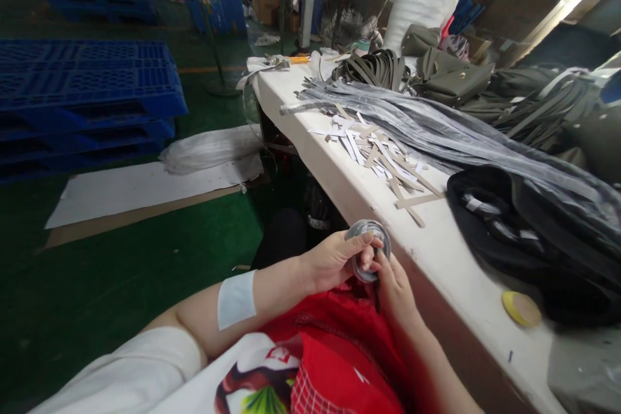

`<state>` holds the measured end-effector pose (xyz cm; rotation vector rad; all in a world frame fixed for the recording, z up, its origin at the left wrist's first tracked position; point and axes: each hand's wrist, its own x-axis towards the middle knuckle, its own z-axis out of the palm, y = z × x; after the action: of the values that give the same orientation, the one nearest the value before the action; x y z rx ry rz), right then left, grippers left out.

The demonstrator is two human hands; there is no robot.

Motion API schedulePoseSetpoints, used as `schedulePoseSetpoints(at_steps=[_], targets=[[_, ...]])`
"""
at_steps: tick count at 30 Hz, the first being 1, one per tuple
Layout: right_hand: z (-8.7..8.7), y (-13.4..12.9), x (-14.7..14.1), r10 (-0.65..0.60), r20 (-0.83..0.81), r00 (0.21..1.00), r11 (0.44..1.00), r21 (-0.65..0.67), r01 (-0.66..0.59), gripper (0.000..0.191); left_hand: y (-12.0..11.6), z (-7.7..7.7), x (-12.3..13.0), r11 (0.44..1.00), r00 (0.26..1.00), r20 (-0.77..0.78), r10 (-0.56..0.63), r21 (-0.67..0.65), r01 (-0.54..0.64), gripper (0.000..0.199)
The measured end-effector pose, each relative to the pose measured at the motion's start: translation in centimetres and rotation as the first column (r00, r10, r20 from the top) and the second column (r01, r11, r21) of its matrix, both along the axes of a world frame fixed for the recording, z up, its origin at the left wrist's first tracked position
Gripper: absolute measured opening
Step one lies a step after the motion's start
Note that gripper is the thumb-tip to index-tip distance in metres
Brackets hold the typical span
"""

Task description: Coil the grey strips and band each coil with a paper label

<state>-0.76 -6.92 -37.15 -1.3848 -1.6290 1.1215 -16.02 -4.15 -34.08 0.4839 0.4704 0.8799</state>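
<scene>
Fingers of the left hand [334, 262] are curled round a small ring-shaped coil of grey strap that looks wrapped in clear plastic [358, 228], the thumb laid across its upper face. The right hand [398, 291] meets it from the other side, its fingertips drawn close together at the coil's inner edge; whether they pinch the strap itself I cannot tell. The coil sits above a bright red apron [347, 372], just beside the edge of a long white-topped table [323, 158]. On that table lie a loose heap of narrow white and beige paper-like strips [381, 152], a long bundle of grey straps in clear plastic [466, 132] and, nearer the person, a soft black open-topped bag [514, 233] with coiled pieces inside. A small round yellow-edged tape roll [522, 309] rests near the bag. Olive-green leather-like bags [453, 77] crowd the far side. The left forearm (bare below a white sleeve [140, 365]) bears a pale blue rectangular patch [236, 299].
</scene>
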Motion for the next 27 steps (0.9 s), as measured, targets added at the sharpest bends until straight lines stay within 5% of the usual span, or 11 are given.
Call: schedulePoseSetpoints(at_steps=[3, 5, 8, 10, 12, 15, 18, 21, 25, 27], targets=[[1.4, 0.0, 2.5, 0.086, 0.084, 0.993, 0.996, -0.035, -0.084, 0.037, -0.2, -1.2, -0.1, 0.993, 0.97, -0.236, -0.056, 0.088, 0.079, 0.051], [2.3, -0.2, 3.8, 0.224, 0.168, 0.96, 0.971, -0.123, -0.206, 0.032, -0.2, -2.0, -0.2, 0.954, 0.87, -0.492, 0.037, 0.278, 0.116, 0.052], [2.6, -0.4, 4.5, 0.329, 0.196, 0.924, 0.93, -0.236, -0.282, 0.03, 0.0, -2.4, -0.2, 0.777, 0.703, -0.673, 0.231, 0.562, 0.282, 0.043], [2.1, -0.4, 4.3, 0.303, 0.158, 0.94, 0.933, -0.249, -0.259, 0.032, 0.1, -2.3, -0.1, 0.704, 0.702, -0.661, 0.265, 0.63, 0.328, 0.036], [1.2, -0.4, 3.5, 0.23, 0.091, 0.969, 0.957, -0.2, -0.209, 0.034, 0.2, -2.2, 0.1, 0.742, 0.726, -0.622, 0.293, 0.627, 0.238, 0.035], [0.0, -0.5, 2.3, 0.125, -0.026, 0.992, 0.991, -0.052, -0.126, 0.038, 0.1, -2.4, 0.5, 0.83, 0.702, -0.572, 0.423, 0.556, -0.048, 0.04], [-0.2, -0.5, 2.2, 0.051, -0.05, 0.997, 0.999, -0.003, -0.051, 0.04, -0.2, -2.8, 0.6, 0.839, 0.676, -0.551, 0.49, 0.51, -0.192, 0.039], [0.9, -0.2, 3.8, 0.189, 0.001, 0.982, 0.977, -0.104, -0.188, 0.037, -0.6, -2.9, 0.4, 0.872, 0.739, -0.58, 0.343, 0.49, -0.02, 0.037], [2.1, -0.2, 5.5, 0.506, -0.019, 0.862, 0.823, -0.29, -0.489, 0.032, -1.6, -3.2, 0.5, 0.813, 0.777, -0.63, 0.016, 0.46, 0.357, 0.04], [2.2, -0.5, 5.4, 0.585, -0.041, 0.81, 0.759, -0.324, -0.565, 0.031, -2.3, -3.7, 0.8, 0.784, 0.745, -0.665, -0.054, 0.434, 0.445, 0.039]])
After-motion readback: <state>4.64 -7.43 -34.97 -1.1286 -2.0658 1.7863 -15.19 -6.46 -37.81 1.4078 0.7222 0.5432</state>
